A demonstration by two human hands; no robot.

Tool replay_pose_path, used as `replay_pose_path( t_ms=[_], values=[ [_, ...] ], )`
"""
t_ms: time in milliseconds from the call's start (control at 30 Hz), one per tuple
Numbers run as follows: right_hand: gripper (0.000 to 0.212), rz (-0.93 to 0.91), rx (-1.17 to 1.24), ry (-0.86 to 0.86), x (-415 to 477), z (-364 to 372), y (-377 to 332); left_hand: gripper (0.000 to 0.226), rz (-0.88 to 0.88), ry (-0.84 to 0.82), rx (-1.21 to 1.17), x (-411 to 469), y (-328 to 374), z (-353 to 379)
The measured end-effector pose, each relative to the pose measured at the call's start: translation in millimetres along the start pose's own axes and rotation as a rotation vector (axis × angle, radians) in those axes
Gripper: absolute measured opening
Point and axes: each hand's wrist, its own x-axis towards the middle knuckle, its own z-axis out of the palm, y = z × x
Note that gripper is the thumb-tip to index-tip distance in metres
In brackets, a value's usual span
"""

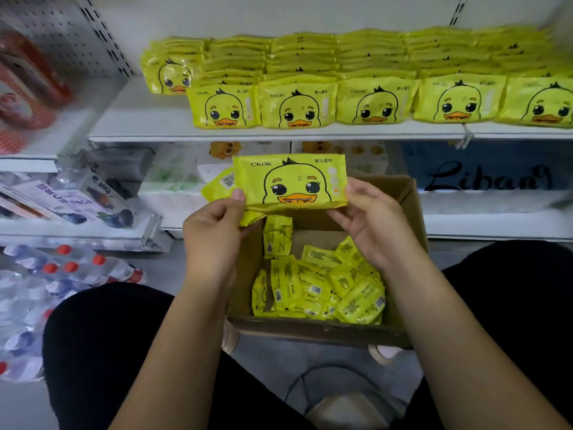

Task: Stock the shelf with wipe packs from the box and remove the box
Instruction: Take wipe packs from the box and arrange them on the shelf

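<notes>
Head view: duck-print wipe pack [291, 181] held over the cardboard box [310, 332], below the shelf [139, 119].
Left hand [214, 231] and right hand [372, 225] each pinch a short end, fingers [237, 195] curled round it; long axis runs left to right; shelf lies up and ahead, both hands equally near; loose packs [325, 287] lie in the box.

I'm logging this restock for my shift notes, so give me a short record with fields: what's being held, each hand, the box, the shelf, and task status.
Held: yellow plastic duck-face wipe pack, face toward camera, above the box; second yellow pack behind it
Left hand: grips the held pack's left end
Right hand: grips its right end
Box: open brown cardboard box, loose packs inside, barcode sides up
Shelf: white shelf board, rows of stocked packs facing out
Status: box not yet emptied
</notes>
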Motion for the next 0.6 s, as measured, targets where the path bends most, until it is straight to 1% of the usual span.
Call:
replay_pose_path(
  t_ms=[67, 133, 233, 367, 433, 467, 533, 600],
  values=[
    [0.033, 0.045, -0.068, -0.059, 10, 6, -6, 0.039, 0.046, -0.079, 0.092, 26, 6, -12],
    [0.039, 0.046, -0.194, -0.096, 21, 21, -10, 0.034, 0.068, -0.137, 0.164, 52, 15, -22],
    [0.033, 0.031, -0.461, -0.207, 39, 53, -16, 0.027, 0.06, -0.221, 0.238, 89, 32, -33],
    [0.037, 0.055, -0.824, -0.425, 66, 100, -22, 0.029, 0.024, -0.271, 0.274, 138, 45, -51],
    [0.037, 0.062, -0.952, -0.515, 79, 123, -19, 0.026, -0.012, -0.23, 0.224, 154, 49, -58],
    [0.036, 0.052, -0.993, -0.531, 86, 135, -17, 0.025, -0.033, -0.167, 0.18, 162, 50, -61],
    [0.031, 0.012, -1.042, -0.518, 100, 157, -13, 0.025, -0.061, 0.005, 0.104, 176, 47, -72],
    [0.028, -0.063, -1.122, -0.488, 118, 182, -10, 0.026, -0.018, 0.131, 0.131, 190, 44, -87]
  ],
)
